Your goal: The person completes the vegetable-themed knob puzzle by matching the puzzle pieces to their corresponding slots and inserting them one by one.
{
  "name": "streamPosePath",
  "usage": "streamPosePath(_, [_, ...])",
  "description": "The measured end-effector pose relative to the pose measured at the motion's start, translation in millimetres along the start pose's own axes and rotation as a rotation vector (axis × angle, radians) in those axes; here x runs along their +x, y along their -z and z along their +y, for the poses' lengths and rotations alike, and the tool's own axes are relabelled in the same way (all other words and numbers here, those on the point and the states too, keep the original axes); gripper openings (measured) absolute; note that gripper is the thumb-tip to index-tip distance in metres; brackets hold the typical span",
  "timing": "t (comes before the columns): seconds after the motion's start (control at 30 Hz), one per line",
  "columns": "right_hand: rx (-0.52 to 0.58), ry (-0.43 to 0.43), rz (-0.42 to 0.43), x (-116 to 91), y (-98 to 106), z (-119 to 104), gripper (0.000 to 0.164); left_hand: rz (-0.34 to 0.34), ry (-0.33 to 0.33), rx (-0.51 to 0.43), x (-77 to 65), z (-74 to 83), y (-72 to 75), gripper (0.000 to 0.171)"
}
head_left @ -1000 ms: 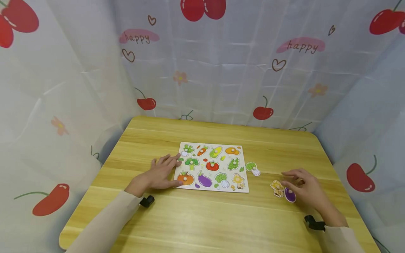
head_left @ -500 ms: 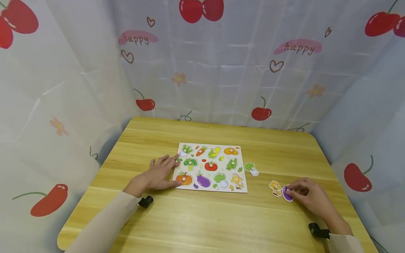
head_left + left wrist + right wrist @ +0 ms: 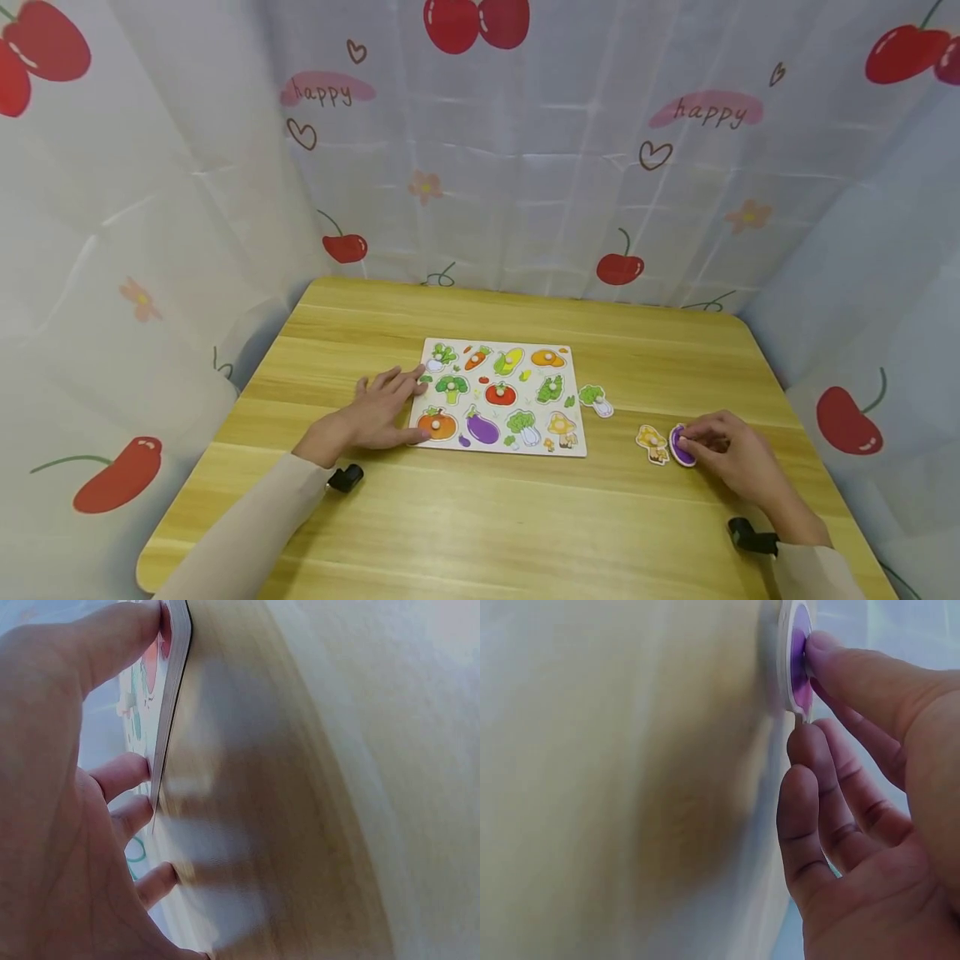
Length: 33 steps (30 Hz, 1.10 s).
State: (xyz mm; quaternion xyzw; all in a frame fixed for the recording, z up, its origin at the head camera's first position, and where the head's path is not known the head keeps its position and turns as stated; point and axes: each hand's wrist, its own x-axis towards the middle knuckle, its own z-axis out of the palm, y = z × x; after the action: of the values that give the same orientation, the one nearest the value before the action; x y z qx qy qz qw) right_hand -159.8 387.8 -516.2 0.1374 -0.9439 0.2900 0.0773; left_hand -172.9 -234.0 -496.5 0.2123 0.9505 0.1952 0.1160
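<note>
My left hand (image 3: 372,415) lies with fingers spread at the left edge of a vegetable puzzle board (image 3: 517,443); in the left wrist view its thumb presses the board's corner. At the right of the table my right hand (image 3: 738,458) pinches a purple eggplant puzzle piece (image 3: 679,451) between thumb and index finger. The right wrist view shows the eggplant piece (image 3: 801,660) edge-on, tipped up close to the tabletop, its knob hidden by the fingertips. Beside it lies a yellow mushroom piece (image 3: 652,445). A bok choy piece (image 3: 596,401) touches the board's right edge.
The board's recesses for eggplant, bok choy and mushroom hold no knobbed piece, while several other vegetables have knobs. Everything sits on a wooden table (image 3: 465,525). A white curtain (image 3: 510,167) with cherry prints surrounds it on three sides.
My right hand has closed its thumb and index finger on the eggplant piece and tilted it up slightly, away from the viewer. The left hand has stayed on the board.
</note>
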Motion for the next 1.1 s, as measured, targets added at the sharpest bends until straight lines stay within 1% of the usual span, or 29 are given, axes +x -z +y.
streamPosePath(0.1, [0.007,0.007,0.014,3.2,2.7,-6.0,0.012,-0.008,0.003,0.001,-0.3,-0.1,-1.6,0.089])
streamPosePath(0.23, [0.015,0.033,0.026,12.3,3.2,-18.7,0.01,-0.003,0.002,0.005,-0.6,-0.2,-2.1,0.09])
streamPosePath(0.43, [0.086,0.118,0.017,31.1,-3.1,-45.1,0.013,0.006,-0.001,0.005,0.0,0.4,0.1,0.086])
streamPosePath(0.5, [0.098,0.142,0.006,37.0,-7.1,-54.5,0.014,0.0,-0.004,0.0,0.4,1.2,0.7,0.086])
streamPosePath(0.63, [0.112,0.161,-0.027,49.5,-16.5,-73.1,0.014,-0.004,-0.005,-0.002,1.3,1.9,1.5,0.087])
streamPosePath(0.9, [0.161,0.213,-0.094,74.1,-44.0,-103.9,0.015,0.0,-0.005,0.01,0.6,1.7,1.8,0.09])
streamPosePath(1.1, [0.176,0.28,-0.136,88.2,-62.5,-128.2,0.014,0.006,-0.02,0.008,0.1,2.2,2.3,0.086])
